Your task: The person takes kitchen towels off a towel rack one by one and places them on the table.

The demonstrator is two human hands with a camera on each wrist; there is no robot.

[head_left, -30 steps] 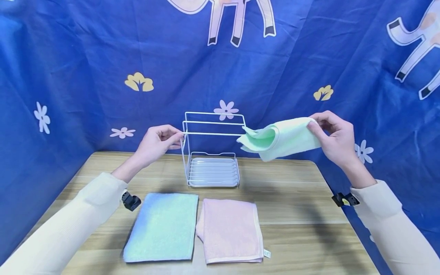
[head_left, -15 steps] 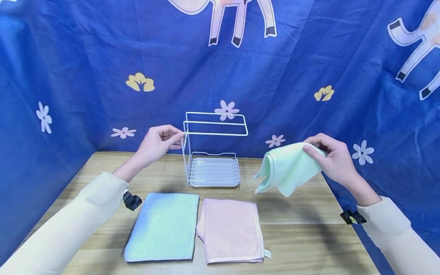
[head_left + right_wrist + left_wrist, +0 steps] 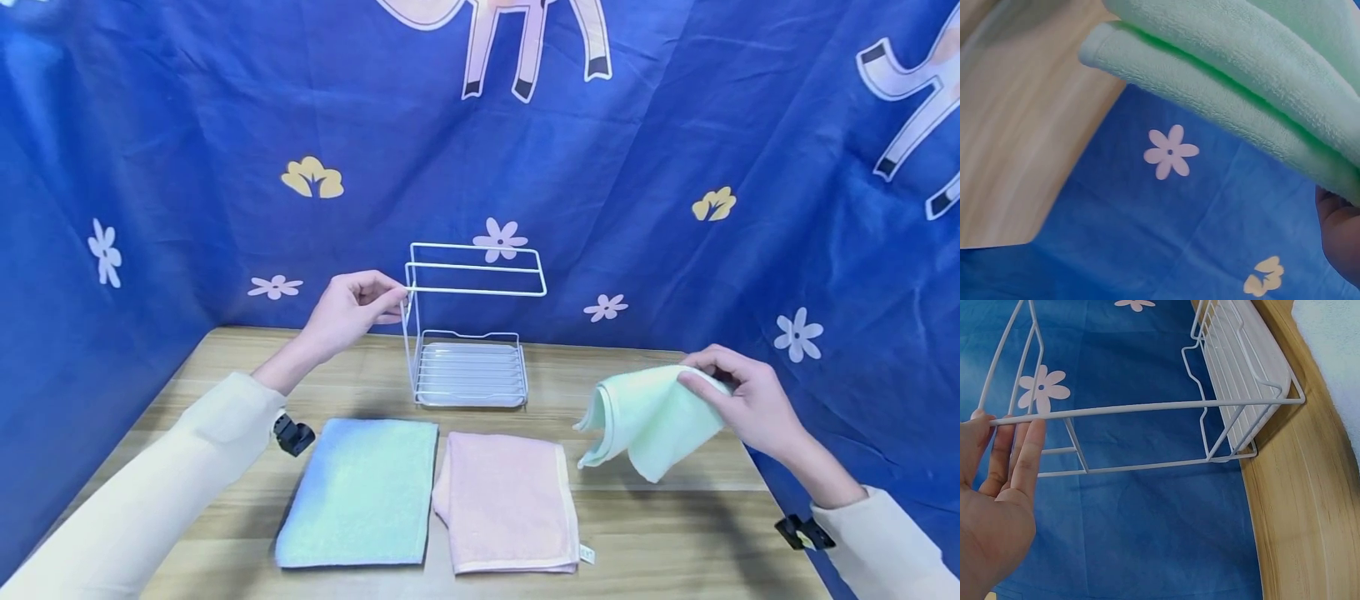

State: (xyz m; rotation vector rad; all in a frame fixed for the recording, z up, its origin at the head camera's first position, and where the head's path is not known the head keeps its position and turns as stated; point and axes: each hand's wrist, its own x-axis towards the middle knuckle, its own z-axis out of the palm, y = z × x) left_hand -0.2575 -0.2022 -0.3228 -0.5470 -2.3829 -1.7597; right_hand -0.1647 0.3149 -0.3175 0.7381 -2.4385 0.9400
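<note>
My left hand (image 3: pixel 351 310) pinches the upper left corner of a white wire rack (image 3: pixel 480 292), which stands upright at the back of the table. In the left wrist view its thumb and fingers (image 3: pixel 1027 459) close about a rack bar. Off to the right, my right hand (image 3: pixel 750 400) grips a folded mint-green towel (image 3: pixel 656 417) by one end, and the loose end droops above the table. The right wrist view shows the towel's layers (image 3: pixel 1229 94) close up, with only part of the hand (image 3: pixel 1342 234) showing at the edge.
A folded blue-green towel (image 3: pixel 360 496) lies at the front left of the wooden table (image 3: pixel 637 533). Beside it lies a folded pink towel (image 3: pixel 510 504) with a small tag. The rack's base holds a white tray (image 3: pixel 471 375). Blue patterned cloth (image 3: pixel 420 125) hangs behind.
My right hand has drawn the mint-green towel away from the rack's top bars, down and to the right. The left hand keeps its pinch on the rack, which stays in place.
</note>
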